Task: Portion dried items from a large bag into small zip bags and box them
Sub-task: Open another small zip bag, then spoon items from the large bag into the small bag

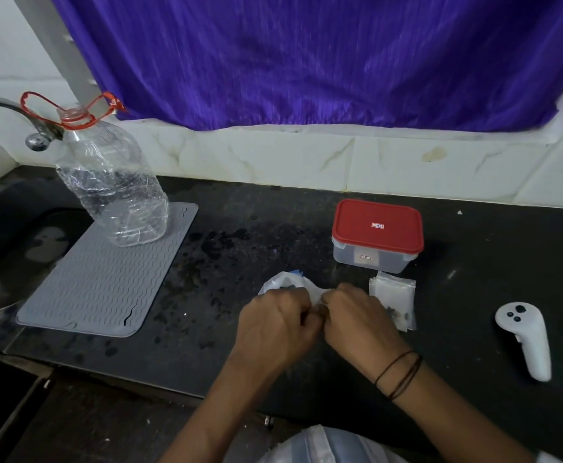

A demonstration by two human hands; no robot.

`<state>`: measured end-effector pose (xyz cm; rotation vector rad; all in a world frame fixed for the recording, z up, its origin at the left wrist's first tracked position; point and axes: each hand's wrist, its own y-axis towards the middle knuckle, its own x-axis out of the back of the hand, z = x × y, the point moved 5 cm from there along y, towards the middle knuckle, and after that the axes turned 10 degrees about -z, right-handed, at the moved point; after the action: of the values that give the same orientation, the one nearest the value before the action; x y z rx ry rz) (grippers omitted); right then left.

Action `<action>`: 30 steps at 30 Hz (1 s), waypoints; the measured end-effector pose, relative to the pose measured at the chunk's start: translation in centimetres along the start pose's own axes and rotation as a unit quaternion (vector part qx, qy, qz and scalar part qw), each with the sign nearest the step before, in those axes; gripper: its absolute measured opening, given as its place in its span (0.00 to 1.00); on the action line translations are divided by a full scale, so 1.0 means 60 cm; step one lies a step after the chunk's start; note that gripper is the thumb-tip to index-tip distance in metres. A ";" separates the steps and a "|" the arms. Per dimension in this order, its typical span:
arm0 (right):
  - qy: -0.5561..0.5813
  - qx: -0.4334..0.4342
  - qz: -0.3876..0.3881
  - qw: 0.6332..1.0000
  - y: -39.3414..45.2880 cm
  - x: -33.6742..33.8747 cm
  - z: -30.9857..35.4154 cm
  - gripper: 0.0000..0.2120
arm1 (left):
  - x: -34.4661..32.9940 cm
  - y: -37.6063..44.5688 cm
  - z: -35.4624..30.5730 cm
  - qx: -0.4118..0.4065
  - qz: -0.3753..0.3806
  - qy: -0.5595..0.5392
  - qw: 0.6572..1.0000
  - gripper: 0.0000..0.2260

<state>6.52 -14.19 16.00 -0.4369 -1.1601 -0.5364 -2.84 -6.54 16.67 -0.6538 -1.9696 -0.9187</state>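
Both hands pinch the bag near the worktop's front edge.
My left hand (275,320) and right hand (353,315) tug the bag (282,282); a jerk could scatter contents over the worktop (240,248).

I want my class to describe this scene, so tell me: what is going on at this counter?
A person works at a dark counter. Both hands, left and right, grip a crumpled white plastic bag between them. A pile of small clear zip bags lies just right of the hands. Behind it stands a plastic box, its red lid on.
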 end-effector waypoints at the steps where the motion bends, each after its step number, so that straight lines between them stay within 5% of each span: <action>1: 0.019 -0.003 0.002 1.000 0.002 0.007 0.001 0.09 | 0.007 0.002 0.006 -0.015 -0.024 -0.055 0.998 0.10; 3: 0.042 0.001 0.004 0.999 0.001 0.018 0.000 0.11 | 0.014 -0.002 0.022 -0.039 -0.048 -0.172 0.983 0.08; 6: 0.080 0.018 0.014 0.996 0.000 0.027 0.003 0.15 | -0.007 -0.018 0.044 -0.081 0.009 -0.221 0.972 0.33; 8: 0.112 0.036 0.053 0.992 0.001 0.023 0.014 0.11 | -0.027 -0.026 0.045 -0.105 0.008 -0.187 0.977 0.36; 14: 0.254 0.117 0.130 0.951 -0.006 -0.011 0.030 0.11 | -0.040 -0.035 0.053 -0.117 -0.076 -0.186 0.973 0.11; 17: 0.428 0.070 -0.037 0.900 -0.007 0.006 0.009 0.08 | -0.025 -0.033 0.089 0.032 -0.111 -0.217 0.969 0.06; 20: 0.276 0.026 -0.165 0.946 0.002 -0.015 -0.039 0.10 | -0.029 -0.035 0.136 0.190 -0.138 -0.188 0.954 0.11; 22: 0.123 0.005 -0.115 0.986 0.009 -0.062 -0.066 0.20 | -0.039 -0.031 0.158 0.264 -0.123 -0.193 0.937 0.10; 24: 0.104 -0.027 -0.068 0.992 0.011 -0.098 -0.082 0.24 | -0.053 -0.024 0.171 0.319 -0.083 -0.190 0.925 0.13; 30: 0.161 -0.020 -0.055 0.985 0.043 -0.128 -0.085 0.11 | -0.109 -0.032 0.188 0.429 0.052 -0.214 0.876 0.37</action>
<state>9.51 -13.81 6.94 -0.3073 -0.8657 -0.7011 -6.22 0.69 6.14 -0.4351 -2.4113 0.2458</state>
